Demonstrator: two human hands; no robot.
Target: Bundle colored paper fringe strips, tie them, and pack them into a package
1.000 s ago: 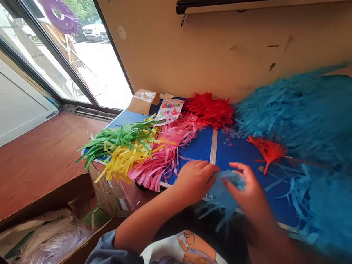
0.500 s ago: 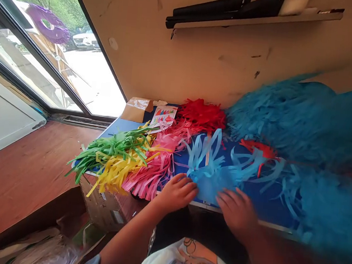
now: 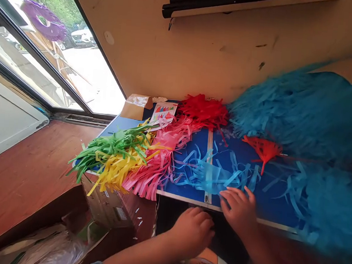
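A light blue fringed paper piece (image 3: pixel 212 174) lies spread flat on the dark blue board (image 3: pixel 193 148). My right hand (image 3: pixel 240 209) rests at the board's near edge, its fingers stretched out and its fingertips touching the near end of that piece. My left hand (image 3: pixel 193 232) hangs below the board's edge with its fingers curled, and I see nothing in it. A small red fringed piece (image 3: pixel 263 148) lies further right on the board.
Piles of green (image 3: pixel 113 145), yellow (image 3: pixel 120 164), pink (image 3: pixel 158 159) and red (image 3: pixel 204 110) paper fringe lie on the board's left and far side. A big blue fringe heap (image 3: pixel 317 132) fills the right. A cardboard box (image 3: pixel 104 206) stands below left, by a window.
The blue fringed piece, bunched between both hands a second ago, now lies flat on the board. My left hand has pulled back below the edge; my right stays on the piece.
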